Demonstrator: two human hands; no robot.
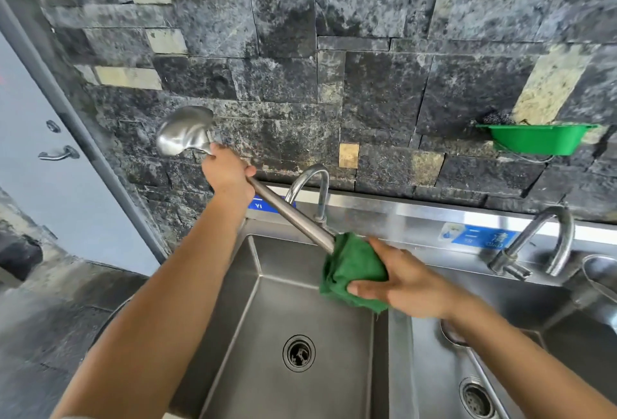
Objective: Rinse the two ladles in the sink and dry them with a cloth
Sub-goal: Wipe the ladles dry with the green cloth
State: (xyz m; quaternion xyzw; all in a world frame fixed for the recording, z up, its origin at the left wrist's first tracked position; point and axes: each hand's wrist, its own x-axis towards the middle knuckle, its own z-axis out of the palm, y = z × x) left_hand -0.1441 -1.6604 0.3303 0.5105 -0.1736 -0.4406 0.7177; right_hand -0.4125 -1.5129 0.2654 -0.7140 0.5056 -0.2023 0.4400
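**Ladle 1 under the cloth, ladle 2 waiting**

The left hand grips the ladle just below its bowl, which is raised up and away from the person. The right hand clasps a green cloth wrapped round the handle's other end. Rinsing of ladle 1 looks finished and its drying is under way; the faucet behind the hands runs no water. The ladle is smooth brushed steel with a round tube handle, and the cloth is coarse and frayed. Under the right forearm a second ladle lies in the neighbouring basin, apparently undried. Below both hands is the steel sink, with rough dark stone beyond.
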